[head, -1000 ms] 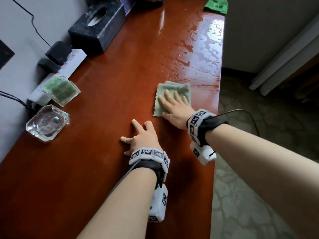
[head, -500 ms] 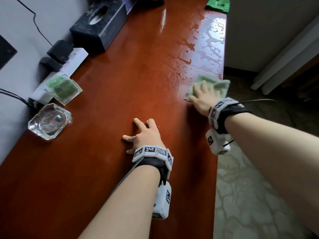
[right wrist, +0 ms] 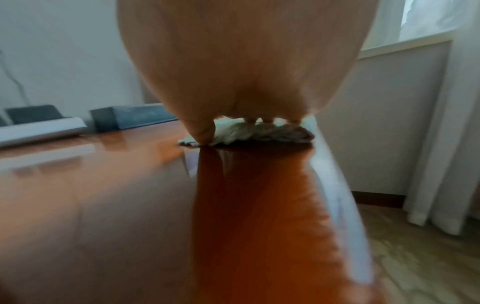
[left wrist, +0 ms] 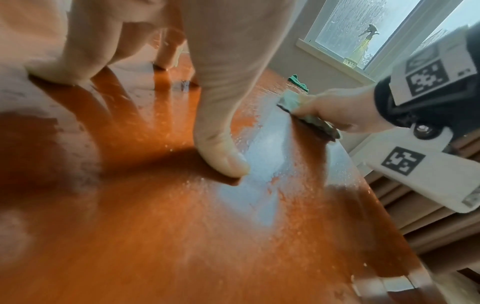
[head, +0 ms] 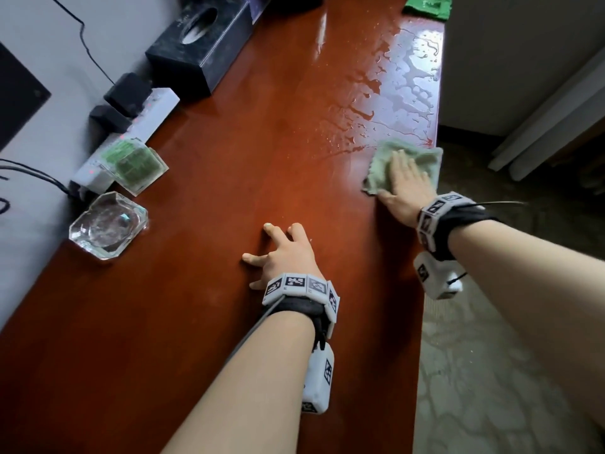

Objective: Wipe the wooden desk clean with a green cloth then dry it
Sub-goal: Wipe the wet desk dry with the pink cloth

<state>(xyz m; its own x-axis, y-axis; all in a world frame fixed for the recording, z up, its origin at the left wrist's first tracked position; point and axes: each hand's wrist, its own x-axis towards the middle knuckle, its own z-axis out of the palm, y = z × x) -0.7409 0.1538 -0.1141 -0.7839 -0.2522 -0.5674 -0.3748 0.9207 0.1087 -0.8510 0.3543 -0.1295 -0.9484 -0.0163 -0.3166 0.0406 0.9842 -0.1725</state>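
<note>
Across worktop [head: 229, 178] — glossy red-brown, pooled water at far right edge, likely left from wiping. Pale green cloth [head: 383, 168] at right edge, just below wet patch, pinned flat under right hand [head: 406, 188], fingers spread — drying pass, probably. Left hand [head: 288, 253] splayed, empty, pressed down mid-worktop as brace.

Head view: I look down from above the near end of the wooden desk [head: 229, 191], facing along it.
Left wrist view: low, close over the top — facing past the left hand [left wrist: 215, 115] toward the window.
Right wrist view: lower, blurred, behind the right hand [right wrist: 246, 67].
Shared: pale green cloth [head: 386, 165] — in all three.
</note>
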